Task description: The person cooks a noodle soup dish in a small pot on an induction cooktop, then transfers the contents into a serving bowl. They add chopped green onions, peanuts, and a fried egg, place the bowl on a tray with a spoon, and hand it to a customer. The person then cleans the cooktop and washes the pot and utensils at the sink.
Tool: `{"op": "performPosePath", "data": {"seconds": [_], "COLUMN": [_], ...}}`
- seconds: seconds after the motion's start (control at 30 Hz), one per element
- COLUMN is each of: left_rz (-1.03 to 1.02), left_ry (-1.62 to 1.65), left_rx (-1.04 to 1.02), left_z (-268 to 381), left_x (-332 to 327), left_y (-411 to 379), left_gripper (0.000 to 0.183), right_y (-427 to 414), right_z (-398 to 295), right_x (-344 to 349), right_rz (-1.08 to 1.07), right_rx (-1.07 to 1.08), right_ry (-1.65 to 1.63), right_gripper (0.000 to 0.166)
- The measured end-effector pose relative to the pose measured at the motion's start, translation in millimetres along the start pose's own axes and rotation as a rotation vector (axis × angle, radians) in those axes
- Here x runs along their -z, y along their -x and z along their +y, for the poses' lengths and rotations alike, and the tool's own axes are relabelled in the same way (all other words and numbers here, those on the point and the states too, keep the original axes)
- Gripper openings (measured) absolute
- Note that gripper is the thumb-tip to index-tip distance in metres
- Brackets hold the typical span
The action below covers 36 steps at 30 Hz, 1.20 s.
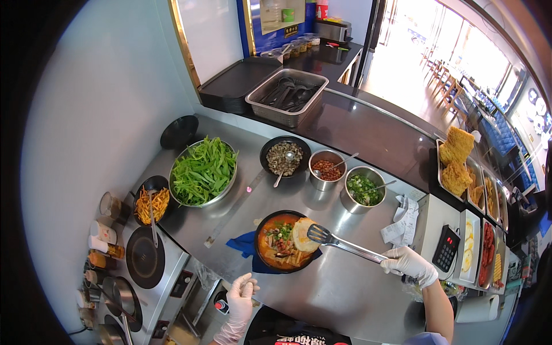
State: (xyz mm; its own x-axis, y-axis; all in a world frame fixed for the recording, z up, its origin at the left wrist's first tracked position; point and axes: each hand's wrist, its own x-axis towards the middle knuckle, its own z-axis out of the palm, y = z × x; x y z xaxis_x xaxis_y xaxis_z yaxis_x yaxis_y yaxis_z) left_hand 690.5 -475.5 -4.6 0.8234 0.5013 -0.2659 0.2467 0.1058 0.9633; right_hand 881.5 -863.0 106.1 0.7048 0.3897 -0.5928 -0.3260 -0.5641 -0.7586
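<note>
In my gloved right hand [409,264] is a pair of metal tongs [360,251] with a black slotted head. That head lies against a fried egg [304,235] on the right side of a black soup bowl [257,254]. Red broth in the bowl carries chopped greens [281,230], peanuts and pale strips. Beneath the bowl is a folded blue cloth [243,245]. My gloved left hand [242,291] hovers at the front edge of the steel counter [327,284], left of the bowl and apart from it. Its fingers are loosely curled, with nothing visible in them.
Behind the bowl stand leafy greens [205,172], a black bowl with a spoon [284,157], a peanut pot [326,170] and a scallion pot [363,189]. Paper slips [401,220] and a keypad device [446,248] lie right. Cooktops [144,258] are left.
</note>
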Motion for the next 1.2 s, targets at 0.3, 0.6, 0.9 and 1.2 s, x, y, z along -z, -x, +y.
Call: {"op": "performPosePath", "data": {"seconds": [0.3,0.6,0.9,1.2], "left_rz": [-0.042,-0.074,-0.125,-0.136], "left_ry": [0.026,0.044,0.031,0.009], "left_rx": [-0.002,0.014,0.020,0.005], "left_z": [1.6,3.0,1.5,5.5], "left_x": [23.5,27.4,25.9,23.6], "left_y": [-23.6,-36.1,-44.8,-49.8], "left_gripper": [0.026,0.027,0.027,0.027], "right_y": [-29.3,-13.6,-2.8,-12.1], "right_z": [-39.1,-67.8,-56.4,-31.6], "right_x": [-26.4,-27.7,-80.8,-108.8], "right_rz": [0.000,0.174,0.238,0.324], "right_rx": [0.106,0.248,0.298,0.317], "right_ry": [0.251,0.494,0.824,0.984], "right_gripper": [0.027,0.029,0.045,0.037]}}
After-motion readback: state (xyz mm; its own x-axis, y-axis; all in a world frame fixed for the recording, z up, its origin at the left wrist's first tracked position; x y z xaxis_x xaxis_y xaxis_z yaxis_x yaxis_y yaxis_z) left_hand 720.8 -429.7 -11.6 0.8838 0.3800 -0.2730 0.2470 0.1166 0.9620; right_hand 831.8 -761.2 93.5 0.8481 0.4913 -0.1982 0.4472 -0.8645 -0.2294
